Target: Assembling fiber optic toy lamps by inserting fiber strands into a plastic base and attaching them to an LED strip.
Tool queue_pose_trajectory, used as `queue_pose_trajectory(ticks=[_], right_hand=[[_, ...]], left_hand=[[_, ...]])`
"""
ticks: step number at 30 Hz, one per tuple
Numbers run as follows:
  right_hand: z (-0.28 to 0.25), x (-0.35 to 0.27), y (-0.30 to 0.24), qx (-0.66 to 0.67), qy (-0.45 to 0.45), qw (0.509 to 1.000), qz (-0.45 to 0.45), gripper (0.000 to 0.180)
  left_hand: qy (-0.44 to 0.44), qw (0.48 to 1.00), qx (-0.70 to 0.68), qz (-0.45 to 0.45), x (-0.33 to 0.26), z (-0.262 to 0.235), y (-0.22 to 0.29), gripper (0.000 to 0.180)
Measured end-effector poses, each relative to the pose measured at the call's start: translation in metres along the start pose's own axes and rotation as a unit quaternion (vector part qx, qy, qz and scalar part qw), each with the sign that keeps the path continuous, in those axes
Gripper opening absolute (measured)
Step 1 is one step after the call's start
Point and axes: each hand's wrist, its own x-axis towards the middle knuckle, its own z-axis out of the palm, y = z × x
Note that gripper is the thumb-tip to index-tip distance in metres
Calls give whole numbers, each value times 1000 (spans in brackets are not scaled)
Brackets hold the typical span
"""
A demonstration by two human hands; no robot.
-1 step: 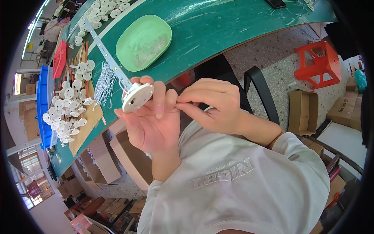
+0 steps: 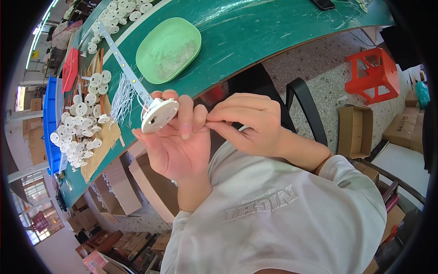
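Observation:
My left hand [image 2: 182, 148], palm up, grips an LED strip [image 2: 126, 69] by the round white base [image 2: 159, 117] at its near end. The strip points away to the far left, with small yellow LEDs along its face. Beside it, my right hand [image 2: 253, 119] has thumb and fingers pinched together, touching the fingertips of my left hand. Whatever sits in that pinch is too small or hidden to make out. Beyond the base lies a bundle of thin white wires [image 2: 122, 101] on the green table [image 2: 237, 41].
A light green tray [image 2: 180, 32] holds small clear pieces. Several white round-based parts [image 2: 82, 125] are heaped at the left, by a blue bin [image 2: 51, 118] and a red basket [image 2: 70, 68]. A black chair armrest [image 2: 305, 102], red stool [image 2: 372, 75] and open carton [image 2: 353, 132] stand right.
The white base and LED strip have shifted very slightly left and down with my left hand's fingers. My right hand stays almost in place.

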Motion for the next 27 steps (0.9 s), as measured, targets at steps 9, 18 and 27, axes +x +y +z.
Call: queue_pose_trajectory(ticks=[9,18,27], right_hand=[[-13,3,-3,-8,35,992,-117,18],[-2,28,-19,5,101,987,-122,14],[5,23,-12,23,134,985,-106,14]], left_hand=[[22,998,63,21,-4,11,-10,58],[62,982,163,66,-12,5,-23,64],[96,983,138,69,-16,3,-36,51]])
